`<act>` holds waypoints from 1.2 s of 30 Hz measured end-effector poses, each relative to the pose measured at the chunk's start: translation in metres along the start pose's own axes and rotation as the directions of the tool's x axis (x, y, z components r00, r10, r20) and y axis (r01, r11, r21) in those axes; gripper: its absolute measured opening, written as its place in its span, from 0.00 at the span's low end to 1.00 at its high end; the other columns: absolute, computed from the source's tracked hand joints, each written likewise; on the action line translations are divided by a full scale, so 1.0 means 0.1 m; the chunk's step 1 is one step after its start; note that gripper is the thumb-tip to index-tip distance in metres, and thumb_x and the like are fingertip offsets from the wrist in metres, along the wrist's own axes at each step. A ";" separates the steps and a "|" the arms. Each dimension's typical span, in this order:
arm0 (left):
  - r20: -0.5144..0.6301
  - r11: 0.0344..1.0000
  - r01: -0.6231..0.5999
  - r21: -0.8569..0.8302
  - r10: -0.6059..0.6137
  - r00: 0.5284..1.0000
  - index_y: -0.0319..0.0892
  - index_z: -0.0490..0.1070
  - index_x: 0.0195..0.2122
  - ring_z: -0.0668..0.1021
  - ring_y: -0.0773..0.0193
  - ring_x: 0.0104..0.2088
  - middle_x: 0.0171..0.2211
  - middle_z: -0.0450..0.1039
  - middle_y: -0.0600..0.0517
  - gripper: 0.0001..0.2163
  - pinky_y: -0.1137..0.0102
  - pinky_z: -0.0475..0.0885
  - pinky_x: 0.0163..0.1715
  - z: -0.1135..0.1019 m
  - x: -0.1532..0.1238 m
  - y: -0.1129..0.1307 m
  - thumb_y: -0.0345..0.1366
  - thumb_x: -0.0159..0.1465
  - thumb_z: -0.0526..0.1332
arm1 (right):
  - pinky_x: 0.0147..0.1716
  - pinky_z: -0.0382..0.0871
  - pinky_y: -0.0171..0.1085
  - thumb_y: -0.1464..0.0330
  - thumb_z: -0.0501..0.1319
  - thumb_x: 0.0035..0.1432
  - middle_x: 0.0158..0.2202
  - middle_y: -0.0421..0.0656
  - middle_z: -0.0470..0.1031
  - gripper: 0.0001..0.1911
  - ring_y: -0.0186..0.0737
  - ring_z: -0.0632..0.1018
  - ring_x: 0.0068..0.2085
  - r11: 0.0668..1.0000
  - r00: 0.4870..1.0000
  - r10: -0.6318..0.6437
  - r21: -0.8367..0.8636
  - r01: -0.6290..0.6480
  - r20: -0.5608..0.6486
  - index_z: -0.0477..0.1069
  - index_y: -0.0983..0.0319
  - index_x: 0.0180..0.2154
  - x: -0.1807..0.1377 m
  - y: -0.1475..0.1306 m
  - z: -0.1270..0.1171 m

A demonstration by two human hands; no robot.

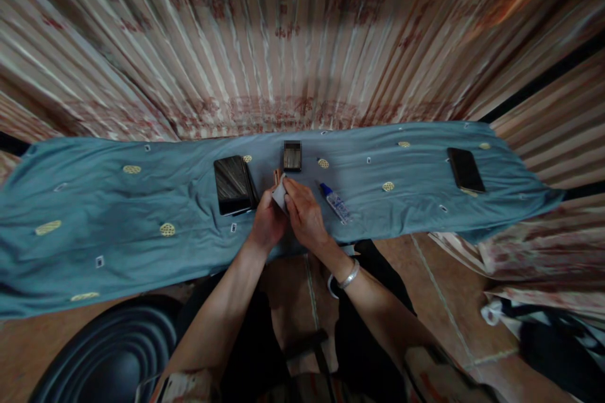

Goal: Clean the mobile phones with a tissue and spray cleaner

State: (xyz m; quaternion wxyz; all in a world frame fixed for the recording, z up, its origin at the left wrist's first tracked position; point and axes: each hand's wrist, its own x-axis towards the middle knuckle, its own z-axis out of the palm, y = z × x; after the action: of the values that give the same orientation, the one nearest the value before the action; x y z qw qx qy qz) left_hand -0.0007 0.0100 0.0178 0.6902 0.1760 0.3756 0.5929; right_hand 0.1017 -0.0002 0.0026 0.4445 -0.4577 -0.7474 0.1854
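My left hand (268,220) and my right hand (303,209) meet over the front middle of the cloth-covered table. Between them is a small grey cloth (280,195), with my right fingers closed on it. My left hand is closed too, wrapped around something mostly hidden by the cloth and fingers. Just beyond the hands lies a small dark square object (292,157) with a shiny face. Black glossy tablet-like slabs (232,186), seemingly stacked, rest left of my left hand. To the right of my right hand is a clear marker with a blue cap (334,201).
A black phone (466,170) lies at the table's right end. The blue-green tablecloth (118,201) is wrinkled. Behind the table hang patterned curtains (302,44). A round black ribbed stool or tub (113,359) stands on the floor at the lower left.
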 end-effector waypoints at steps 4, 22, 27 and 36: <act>-0.021 0.990 0.075 -0.119 -0.078 0.997 0.44 0.77 0.37 0.78 0.59 0.54 0.38 0.80 0.52 0.07 0.65 0.71 0.57 0.06 -0.03 -0.04 0.35 0.62 0.59 | 0.67 0.65 0.53 0.64 0.46 0.74 0.64 0.50 0.72 0.26 0.49 0.72 0.65 0.999 0.999 -0.044 -0.006 0.044 -0.002 0.64 0.61 0.67 0.05 -0.03 -0.03; 0.001 0.971 0.105 -0.213 -0.107 0.994 0.42 0.75 0.33 0.77 0.71 0.31 0.30 0.77 0.55 0.10 0.76 0.71 0.42 0.14 -0.04 0.12 0.32 0.68 0.56 | 0.65 0.67 0.52 0.63 0.46 0.74 0.61 0.53 0.75 0.25 0.47 0.74 0.63 0.999 0.999 -0.045 -0.017 0.045 0.025 0.68 0.64 0.63 -0.02 0.10 -0.11; 0.013 0.954 0.145 -0.262 -0.146 0.989 0.40 0.77 0.38 0.80 0.68 0.37 0.33 0.80 0.54 0.10 0.72 0.71 0.52 0.23 -0.12 0.06 0.31 0.69 0.55 | 0.67 0.65 0.50 0.62 0.46 0.74 0.63 0.52 0.73 0.25 0.45 0.72 0.65 0.998 0.999 -0.041 0.054 0.040 0.012 0.67 0.62 0.65 -0.01 0.09 -0.13; 0.110 0.993 0.104 -0.063 -0.097 0.989 0.45 0.74 0.55 0.80 0.62 0.47 0.44 0.81 0.52 0.18 0.69 0.72 0.50 0.13 -0.18 -0.02 0.36 0.63 0.63 | 0.70 0.59 0.45 0.52 0.45 0.73 0.65 0.44 0.72 0.28 0.40 0.69 0.67 0.949 0.993 0.095 0.294 -0.113 0.073 0.69 0.56 0.64 0.10 0.18 -0.18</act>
State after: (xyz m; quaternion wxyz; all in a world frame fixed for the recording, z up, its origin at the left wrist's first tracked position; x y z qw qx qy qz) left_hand 0.0100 -0.0048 0.0305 0.7439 0.1643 0.3261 0.5598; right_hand 0.1246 0.0151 0.0045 0.4759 -0.4188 -0.6985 0.3320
